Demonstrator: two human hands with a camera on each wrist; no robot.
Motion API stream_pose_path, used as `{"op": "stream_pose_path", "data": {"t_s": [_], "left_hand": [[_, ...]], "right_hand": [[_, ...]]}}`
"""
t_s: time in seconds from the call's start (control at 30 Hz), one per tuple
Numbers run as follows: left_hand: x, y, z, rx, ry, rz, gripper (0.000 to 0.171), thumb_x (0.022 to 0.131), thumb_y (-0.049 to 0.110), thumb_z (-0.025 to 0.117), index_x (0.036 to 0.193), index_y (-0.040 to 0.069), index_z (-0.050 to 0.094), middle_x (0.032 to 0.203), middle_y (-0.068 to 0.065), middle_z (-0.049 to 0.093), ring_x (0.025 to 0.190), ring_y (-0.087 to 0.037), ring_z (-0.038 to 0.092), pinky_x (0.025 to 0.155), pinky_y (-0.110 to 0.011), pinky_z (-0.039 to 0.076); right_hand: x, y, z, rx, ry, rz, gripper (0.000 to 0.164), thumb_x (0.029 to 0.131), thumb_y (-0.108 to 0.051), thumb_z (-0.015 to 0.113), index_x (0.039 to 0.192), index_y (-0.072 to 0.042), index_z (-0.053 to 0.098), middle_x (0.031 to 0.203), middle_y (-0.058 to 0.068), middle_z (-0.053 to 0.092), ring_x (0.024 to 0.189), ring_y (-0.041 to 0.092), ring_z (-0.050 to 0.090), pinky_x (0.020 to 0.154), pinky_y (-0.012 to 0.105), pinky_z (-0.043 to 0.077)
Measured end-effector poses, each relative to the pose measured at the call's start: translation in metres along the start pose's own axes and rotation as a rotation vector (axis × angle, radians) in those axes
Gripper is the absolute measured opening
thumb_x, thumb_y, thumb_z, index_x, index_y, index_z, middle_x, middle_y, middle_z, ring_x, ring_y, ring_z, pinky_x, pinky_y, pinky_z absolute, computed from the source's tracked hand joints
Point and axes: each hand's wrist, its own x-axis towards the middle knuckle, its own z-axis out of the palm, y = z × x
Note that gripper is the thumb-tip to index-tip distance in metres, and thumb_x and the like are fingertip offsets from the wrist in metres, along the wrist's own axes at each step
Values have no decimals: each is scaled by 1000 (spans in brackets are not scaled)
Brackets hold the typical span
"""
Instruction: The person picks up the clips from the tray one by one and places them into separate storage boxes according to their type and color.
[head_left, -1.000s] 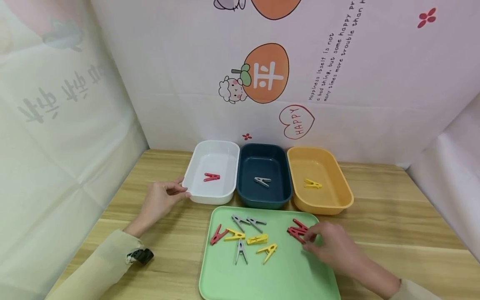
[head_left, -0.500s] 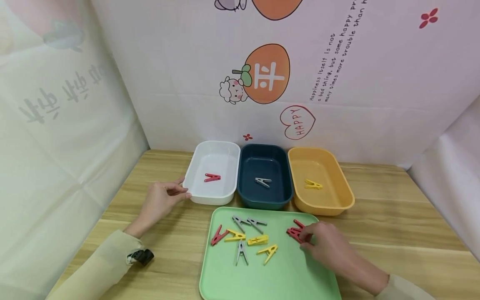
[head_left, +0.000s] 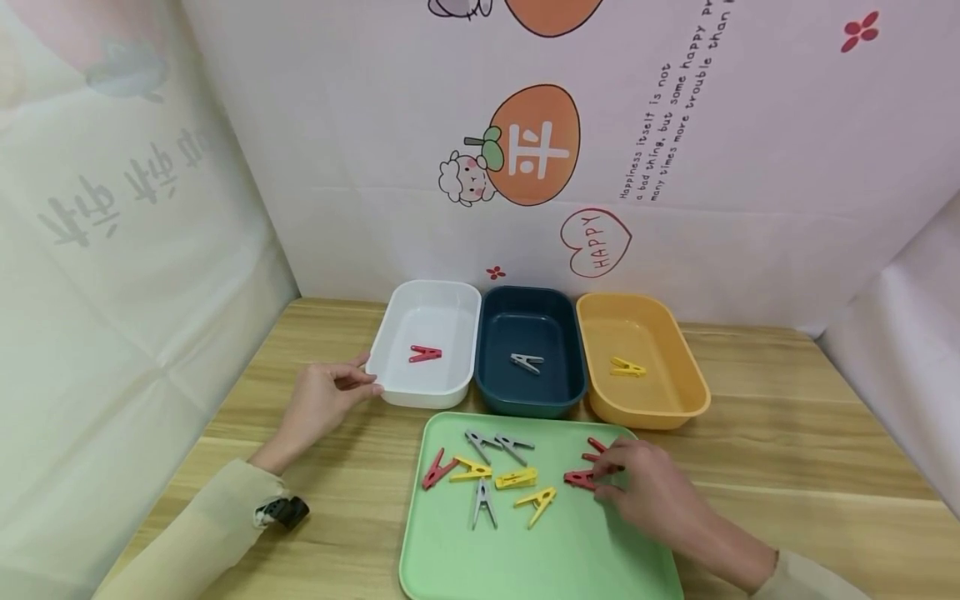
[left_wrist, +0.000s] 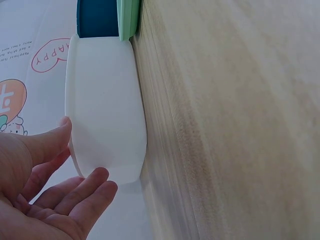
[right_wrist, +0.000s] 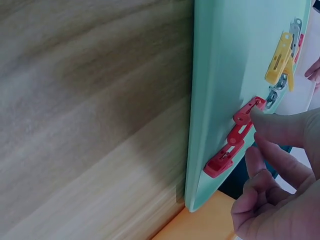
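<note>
My left hand (head_left: pixel 322 404) grips the near left corner of the white bin (head_left: pixel 423 400), with the thumb at its rim in the left wrist view. A red clothespin (head_left: pixel 425 353) lies inside that bin. Over the right part of the green tray (head_left: pixel 525 558), my right hand (head_left: pixel 652 483) pinches a red clothespin (head_left: pixel 577 478) between thumb and fingers. Another red clothespin (head_left: pixel 595 444) lies just behind it, partly hidden by the fingers. In the right wrist view, the thumb covers one end of the pinched red clothespin (right_wrist: pixel 243 115), low over the tray.
Grey clothespins (head_left: pixel 482 502), yellow clothespins (head_left: pixel 516 477) and a red clothespin (head_left: pixel 437 471) lie on the tray's left half. Behind the tray, a dark blue bin (head_left: pixel 528 408) holds a grey clothespin (head_left: pixel 527 363); a yellow-orange bin (head_left: pixel 652 417) holds a yellow one (head_left: pixel 628 367). A fabric backdrop rises behind.
My right hand has shifted slightly left, and the near red clothespin has turned and slid apart from the other red one. My left hand stays at the white bin.
</note>
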Motion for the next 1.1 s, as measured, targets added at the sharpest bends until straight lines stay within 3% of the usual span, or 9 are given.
{"op": "stream_pose_path", "data": {"t_s": [0.2, 0.43, 0.63, 1.1], "left_hand": [[1, 0, 1, 13, 9, 17, 8, 86, 6, 89, 89, 3, 82, 129, -21, 69, 115, -37, 71, 77, -26, 61], [2, 0, 3, 23, 4, 31, 8, 86, 8, 89, 89, 4, 82, 130, -20, 68, 114, -36, 71, 78, -27, 62], [1, 1, 3, 17, -1, 6, 8, 86, 6, 89, 89, 4, 82, 131, -20, 68, 115, -36, 71, 75, -21, 60], [-1, 1, -1, 13, 3, 3, 8, 86, 6, 89, 89, 4, 82, 131, -21, 67, 114, -37, 71, 76, -23, 61]], "right_hand": [[1, -1, 1, -37, -15, 7, 32, 74, -10, 97, 102, -17, 83, 91, -9, 64, 84, 11, 59, 81, 40, 57], [-4, 7, -1, -62, -47, 19, 28, 72, -12, 98, 91, -21, 81, 87, -9, 61, 80, 12, 55, 77, 38, 55], [-8, 11, -5, -67, -69, 53, 27, 72, -17, 98, 94, -19, 82, 85, -8, 61, 78, 14, 54, 73, 38, 53], [-9, 14, -7, -41, -82, 91, 28, 74, -18, 98, 98, -17, 83, 95, -7, 70, 88, 17, 62, 84, 48, 58]]}}
